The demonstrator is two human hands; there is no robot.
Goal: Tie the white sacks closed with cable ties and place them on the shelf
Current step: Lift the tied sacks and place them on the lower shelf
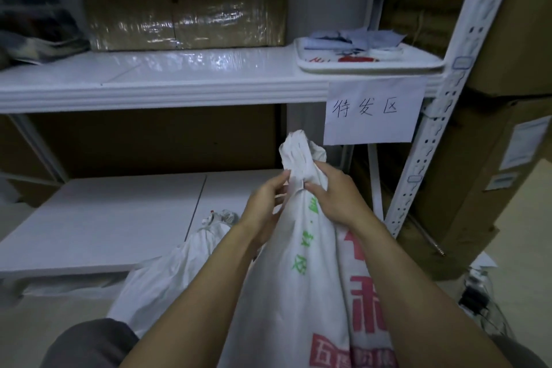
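A white sack with green and red print stands upright between my knees, its mouth bunched into a neck. My left hand pinches the neck from the left, with a thin white cable tie seemingly between its fingers. My right hand grips the neck from the right. A second white sack, its top gathered and bound, lies on the floor to the left, leaning against the lower shelf.
The white upper shelf holds a plastic-wrapped cardboard box, a white tray with cloth scraps, and dark fabric at far left. A handwritten paper sign hangs from it. Cardboard boxes stand right of the upright.
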